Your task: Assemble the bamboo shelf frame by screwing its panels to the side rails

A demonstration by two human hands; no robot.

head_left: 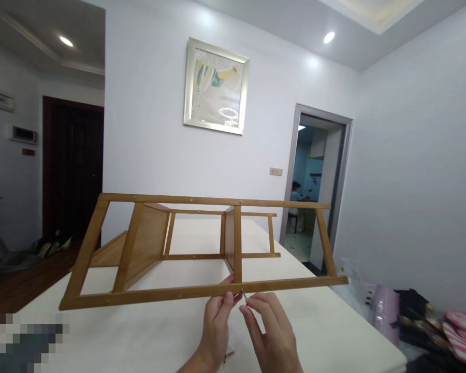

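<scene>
A brown wooden shelf frame [202,290] lies on its side on the white table, with panels set between its two ladder-like sides. My left hand [216,324] is closed on the near lower rail, beside the joint of a crossbar, with some fingers hidden behind the wood. Close to that joint, my right hand [272,329] pinches a thin metal piece [244,295] at the rail's screw hole; whether it is a screw or a hex key I cannot tell. Metal screw heads show along the rails. Below my left hand, small screws [229,355] lie on the table.
The white table [334,331] extends under and behind the frame. A separate wooden panel [111,251] rests at the left. Right of the table are a purple roll [385,311], plastic wrap and striped cloth [464,336]. A person [296,199] sits beyond the doorway.
</scene>
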